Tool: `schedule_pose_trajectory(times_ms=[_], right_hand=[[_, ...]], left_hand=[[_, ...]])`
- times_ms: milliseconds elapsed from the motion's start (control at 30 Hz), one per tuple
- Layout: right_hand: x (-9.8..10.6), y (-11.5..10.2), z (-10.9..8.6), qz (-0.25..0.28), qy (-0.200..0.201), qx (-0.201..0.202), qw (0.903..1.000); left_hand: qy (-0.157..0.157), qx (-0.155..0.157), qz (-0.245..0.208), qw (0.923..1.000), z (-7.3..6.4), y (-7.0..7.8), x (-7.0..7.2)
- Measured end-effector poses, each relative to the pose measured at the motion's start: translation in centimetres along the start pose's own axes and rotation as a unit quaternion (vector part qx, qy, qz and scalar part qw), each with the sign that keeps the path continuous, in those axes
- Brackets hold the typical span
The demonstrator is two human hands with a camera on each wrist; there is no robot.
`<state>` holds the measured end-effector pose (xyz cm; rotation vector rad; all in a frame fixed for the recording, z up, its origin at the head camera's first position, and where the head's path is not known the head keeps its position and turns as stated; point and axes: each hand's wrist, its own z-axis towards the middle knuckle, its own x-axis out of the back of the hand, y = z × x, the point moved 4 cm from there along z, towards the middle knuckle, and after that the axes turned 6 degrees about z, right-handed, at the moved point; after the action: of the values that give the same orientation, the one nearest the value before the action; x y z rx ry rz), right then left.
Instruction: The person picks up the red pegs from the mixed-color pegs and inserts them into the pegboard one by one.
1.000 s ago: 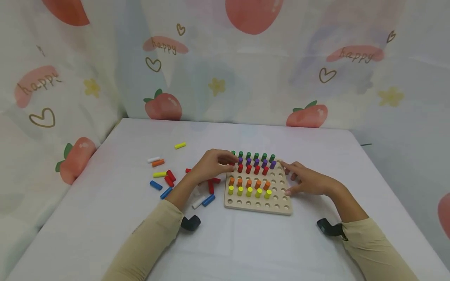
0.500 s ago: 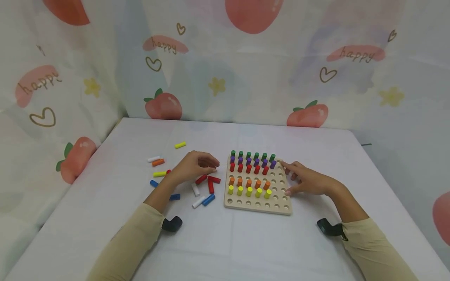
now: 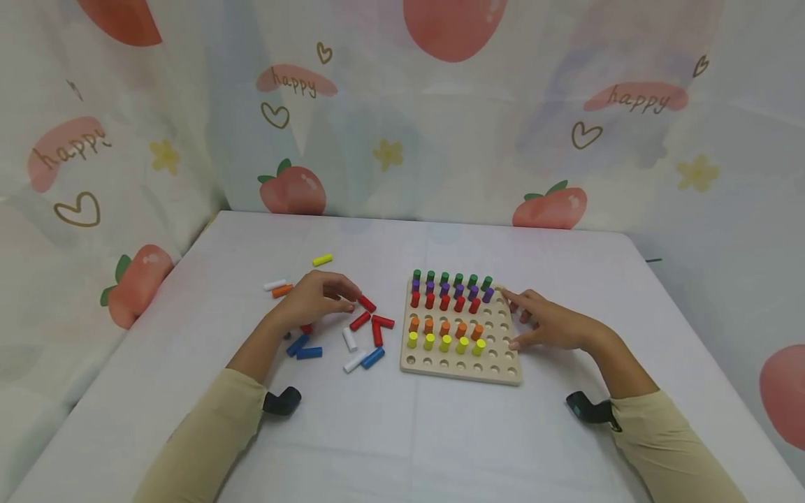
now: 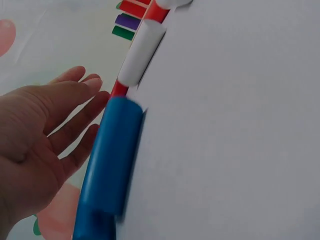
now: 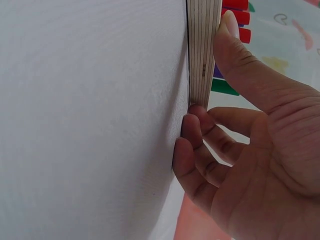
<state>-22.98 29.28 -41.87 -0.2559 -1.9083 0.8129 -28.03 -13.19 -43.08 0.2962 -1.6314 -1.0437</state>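
My left hand is over the loose pegs on the left, fingers spread and loosely bent. Its fingertips come right up to a red peg. In the left wrist view this hand has nothing in its grasp, with a blue peg and a white peg in front of it. My right hand holds the right edge of the wooden pegboard. The right wrist view shows its thumb on the board's upper edge and fingertips low against the side.
Rows of green, purple, red, orange and yellow pegs stand in the board, with bare holes at right and front. Loose blue, white, orange and red pegs lie to its left. A yellow peg lies farther back.
My left hand has moved left from the board to the loose pegs. A red peg now stands at the left end of the red row. The right hand stays put.
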Motion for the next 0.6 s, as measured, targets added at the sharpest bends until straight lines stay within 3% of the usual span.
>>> schedule_pose_trajectory(times_ms=[300, 600], right_hand=[[0.0, 0.0, 0.0, -0.002, 0.001, 0.002, 1.0], [0.0, 0.0, 0.0, 0.003, 0.001, -0.002, 1.0]], left_hand=[[0.007, 0.014, 0.009, 0.9998, -1.0, -1.6, 1.2], [-0.015, 0.026, 0.004, 0.9995, -1.2, -3.0, 1.7]])
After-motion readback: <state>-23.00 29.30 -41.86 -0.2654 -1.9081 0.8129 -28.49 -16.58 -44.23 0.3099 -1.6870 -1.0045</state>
